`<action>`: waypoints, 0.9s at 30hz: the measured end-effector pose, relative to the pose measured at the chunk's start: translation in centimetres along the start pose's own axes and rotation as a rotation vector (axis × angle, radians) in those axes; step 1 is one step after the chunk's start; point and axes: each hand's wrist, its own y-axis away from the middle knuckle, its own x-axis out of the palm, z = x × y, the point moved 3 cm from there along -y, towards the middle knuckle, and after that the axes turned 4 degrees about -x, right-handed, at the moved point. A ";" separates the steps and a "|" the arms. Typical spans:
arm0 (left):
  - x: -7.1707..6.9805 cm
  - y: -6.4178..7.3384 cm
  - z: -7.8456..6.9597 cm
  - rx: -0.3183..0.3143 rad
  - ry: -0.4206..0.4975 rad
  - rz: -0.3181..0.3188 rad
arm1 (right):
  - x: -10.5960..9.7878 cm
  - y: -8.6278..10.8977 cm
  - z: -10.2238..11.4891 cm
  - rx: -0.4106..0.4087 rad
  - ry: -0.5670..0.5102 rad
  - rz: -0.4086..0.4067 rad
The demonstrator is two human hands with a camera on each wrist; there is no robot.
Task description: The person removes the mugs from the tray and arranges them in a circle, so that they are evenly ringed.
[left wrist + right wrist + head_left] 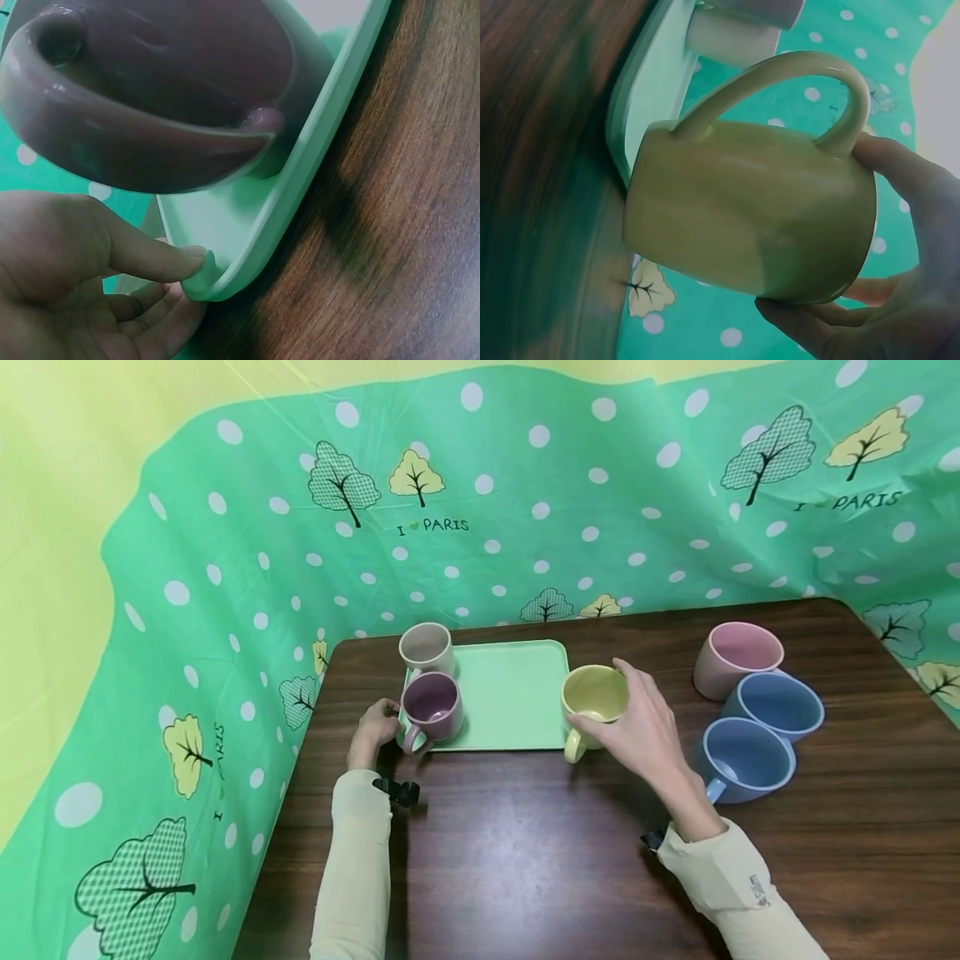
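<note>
My left hand (375, 727) pinches the near left corner of a light green tray (513, 697); in the left wrist view the thumb (191, 259) lies on its rim, fingers curled below. A purple mug (442, 718) stands on the tray beside that hand, handle toward me. Just behind it is a pale grey-pink mug (438, 660), also on the tray. My right hand (648, 727) grips a yellow mug (742, 206) around its rim, thumb near the handle. That mug is upright at the tray's right edge; whether its base touches anything, I cannot tell.
To the right on the dark wooden table (495, 860) stand a pink mug (716, 672) and two blue mugs, the nearer one (738, 781) close to my right wrist and the other (798, 727) behind it. A green dotted cloth (517, 485) hangs behind the table and along its left.
</note>
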 end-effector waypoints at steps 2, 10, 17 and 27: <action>0.0 0.1 0.0 0.000 0.005 0.011 | -0.2 0.3 -0.2 -0.002 0.010 -0.003; 0.0 0.2 -0.1 -0.001 0.021 0.033 | -1.0 1.2 -0.9 0.035 0.041 0.010; -0.1 0.4 -0.2 -0.007 0.025 0.036 | -1.7 1.6 -1.3 0.063 0.101 0.035; -0.1 0.3 -0.2 0.001 0.019 0.016 | -2.5 2.0 -1.8 0.087 0.182 0.052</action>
